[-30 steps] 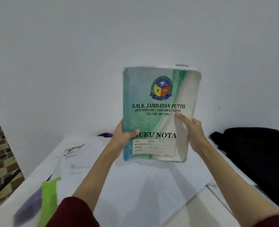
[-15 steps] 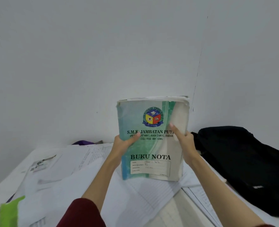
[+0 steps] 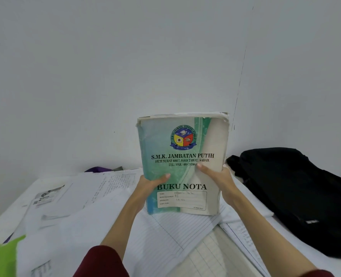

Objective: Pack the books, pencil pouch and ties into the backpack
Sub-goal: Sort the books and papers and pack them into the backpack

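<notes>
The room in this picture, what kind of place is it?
Probably a student's study corner at home: a school notebook marked BUKU NOTA, loose lined papers over a white surface, and a black backpack against a bare wall.

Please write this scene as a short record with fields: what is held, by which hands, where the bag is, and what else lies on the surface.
held item: notebook with green-and-white cover, printed "BUKU NOTA", upright, raised off the surface
left hand: left hand grips the notebook's lower left edge, thumb on the cover
right hand: right hand grips its lower right edge, thumb on the cover
backpack: black backpack lies to the right; whether it is open cannot be told
surface: loose papers spread out; a green item at lower left, blurred
packing state: notebook not yet in the backpack
</notes>
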Demonstrator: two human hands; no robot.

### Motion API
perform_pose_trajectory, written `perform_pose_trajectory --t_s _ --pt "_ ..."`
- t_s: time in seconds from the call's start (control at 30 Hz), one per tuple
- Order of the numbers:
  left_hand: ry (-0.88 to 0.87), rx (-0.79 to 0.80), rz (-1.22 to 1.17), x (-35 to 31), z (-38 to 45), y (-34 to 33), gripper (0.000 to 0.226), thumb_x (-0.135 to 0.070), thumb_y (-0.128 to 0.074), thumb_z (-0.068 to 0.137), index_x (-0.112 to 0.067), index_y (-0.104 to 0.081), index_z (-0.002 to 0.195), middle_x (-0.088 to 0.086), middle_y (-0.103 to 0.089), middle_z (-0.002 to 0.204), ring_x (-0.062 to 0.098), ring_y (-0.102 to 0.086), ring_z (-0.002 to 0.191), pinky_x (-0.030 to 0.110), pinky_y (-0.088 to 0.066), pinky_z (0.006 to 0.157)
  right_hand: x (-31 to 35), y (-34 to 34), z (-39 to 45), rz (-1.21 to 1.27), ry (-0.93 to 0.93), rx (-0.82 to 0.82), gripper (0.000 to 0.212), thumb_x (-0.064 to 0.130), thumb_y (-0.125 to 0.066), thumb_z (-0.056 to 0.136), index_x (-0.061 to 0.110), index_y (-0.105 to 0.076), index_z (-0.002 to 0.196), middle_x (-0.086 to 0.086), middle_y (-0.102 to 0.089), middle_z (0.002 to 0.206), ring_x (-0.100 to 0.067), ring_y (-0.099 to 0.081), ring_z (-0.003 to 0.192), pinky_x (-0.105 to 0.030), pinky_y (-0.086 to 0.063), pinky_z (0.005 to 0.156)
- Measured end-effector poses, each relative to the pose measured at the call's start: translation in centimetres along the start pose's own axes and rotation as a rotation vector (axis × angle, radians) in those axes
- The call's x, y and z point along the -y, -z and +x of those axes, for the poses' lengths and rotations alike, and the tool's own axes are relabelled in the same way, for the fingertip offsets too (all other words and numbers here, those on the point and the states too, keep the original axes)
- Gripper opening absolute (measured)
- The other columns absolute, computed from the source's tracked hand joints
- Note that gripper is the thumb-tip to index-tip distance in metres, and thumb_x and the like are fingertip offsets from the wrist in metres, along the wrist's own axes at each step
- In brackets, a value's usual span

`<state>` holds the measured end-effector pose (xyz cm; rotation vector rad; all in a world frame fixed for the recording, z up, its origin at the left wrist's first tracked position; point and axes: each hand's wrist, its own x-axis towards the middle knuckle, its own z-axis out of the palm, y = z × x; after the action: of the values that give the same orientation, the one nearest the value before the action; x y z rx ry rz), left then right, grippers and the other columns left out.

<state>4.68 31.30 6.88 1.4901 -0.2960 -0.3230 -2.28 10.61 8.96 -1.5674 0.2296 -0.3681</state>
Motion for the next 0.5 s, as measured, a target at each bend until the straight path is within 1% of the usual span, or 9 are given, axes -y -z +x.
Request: perform_pose_trajectory --t_s 0.07,0.1,0.17,0.23,0.27,0.33,0.4,0.47,0.5 --pt "0.002 -0.038 -0.006 0.5 0.0 -0.2 0.044 -0.032 -0.076 0.064 -0.021 -0.064 0.104 0.003 -0.073 0.098 0.02 -0.068 0.094 0.039 -0.053 0.086 -0.2 -0.2 -0.2 0.012 -0.009 -0.021 0.038 0.046 -0.078 0.059 0.024 -0.068 0.089 0.005 -0.073 0.087 -0.014 -0.068 0.089 -0.031 -0.053 0.08" --pt "-0.002 -0.056 -0.005 0.5 0.1 -0.4 0.038 -0.03 -0.076 0.067 -0.021 -0.064 0.101 0.002 -0.073 0.097 0.019 -0.068 0.092 0.036 -0.054 0.082 -0.2 -0.2 -0.2 0.015 -0.015 -0.029 0.036 0.044 -0.078 0.062 0.025 -0.068 0.09 0.005 -0.073 0.089 -0.013 -0.068 0.089 -0.029 -0.053 0.078" --pt "-0.029 -0.107 -0.003 0.1 0.3 -0.8 0.027 -0.025 -0.076 0.073 -0.021 -0.063 0.097 0.001 -0.072 0.093 0.019 -0.068 0.089 0.031 -0.054 0.075 0.3 -0.2 -0.2 0.011 -0.002 -0.021 0.023 0.036 -0.077 0.072 0.026 -0.066 0.09 0.006 -0.072 0.092 -0.01 -0.066 0.087 -0.024 -0.052 0.072" --pt "-0.04 -0.144 -0.002 -0.9 0.6 -1.5 0.03 -0.023 -0.076 0.074 -0.015 -0.064 0.1 0.006 -0.072 0.093 0.022 -0.069 0.088 0.034 -0.055 0.074 1.6 0.3 -0.1 -0.018 0.01 -0.018 0.013 0.027 -0.074 0.079 0.025 -0.065 0.089 0.003 -0.071 0.091 -0.009 -0.066 0.082 -0.021 -0.052 0.066" --pt "-0.036 -0.144 -0.008 -1.6 0.7 -1.8 0.033 -0.022 -0.077 0.073 -0.012 -0.064 0.102 0.009 -0.072 0.094 0.025 -0.069 0.087 0.037 -0.056 0.075 2.6 0.8 0.0 -0.033 0.014 -0.015 0.015 0.025 -0.073 0.08 0.022 -0.067 0.092 -0.001 -0.072 0.095 -0.013 -0.067 0.082 -0.023 -0.054 0.067" --pt "-0.016 -0.088 -0.024 -3.6 0.8 -2.8 0.04 -0.024 -0.079 0.068 -0.01 -0.063 0.103 0.013 -0.072 0.093 0.029 -0.07 0.084 0.041 -0.056 0.077 4.9 2.7 -0.2 0.008 0.006 0.017 0.031 0.025 -0.074 0.078 0.012 -0.067 0.106 -0.008 -0.072 0.102 -0.021 -0.07 0.088 -0.029 -0.056 0.073" --pt "0.004 0.01 -0.029 -5.6 0.6 -4.4 0.05 -0.027 -0.079 0.062 -0.009 -0.061 0.105 0.015 -0.073 0.093 0.031 -0.07 0.084 0.045 -0.056 0.078 6.8 5.5 -0.7 0.096 -0.04 0.107 0.046 0.03 -0.073 0.073 0.01 -0.064 0.114 -0.01 -0.072 0.104 -0.026 -0.07 0.093 -0.035 -0.058 0.077" --pt "-0.001 0.091 -0.029 -7.0 0.3 -6.8 0.045 -0.024 -0.078 0.065 -0.009 -0.062 0.104 0.014 -0.073 0.093 0.03 -0.071 0.082 0.042 -0.057 0.074 7.6 8.5 -1.6 0.135 -0.094 0.195 0.044 0.033 -0.072 0.073 0.014 -0.065 0.112 -0.011 -0.071 0.106 -0.026 -0.069 0.094 -0.038 -0.058 0.08" --pt "-0.001 0.114 -0.019 -7.5 0.3 -7.8 0.04 -0.022 -0.077 0.068 -0.009 -0.063 0.103 0.014 -0.073 0.091 0.03 -0.071 0.081 0.04 -0.058 0.072 7.7 9.7 -2.0 0.15 -0.111 0.215 0.042 0.03 -0.073 0.074 0.014 -0.065 0.112 -0.011 -0.071 0.108 -0.027 -0.069 0.096 -0.039 -0.057 0.082"
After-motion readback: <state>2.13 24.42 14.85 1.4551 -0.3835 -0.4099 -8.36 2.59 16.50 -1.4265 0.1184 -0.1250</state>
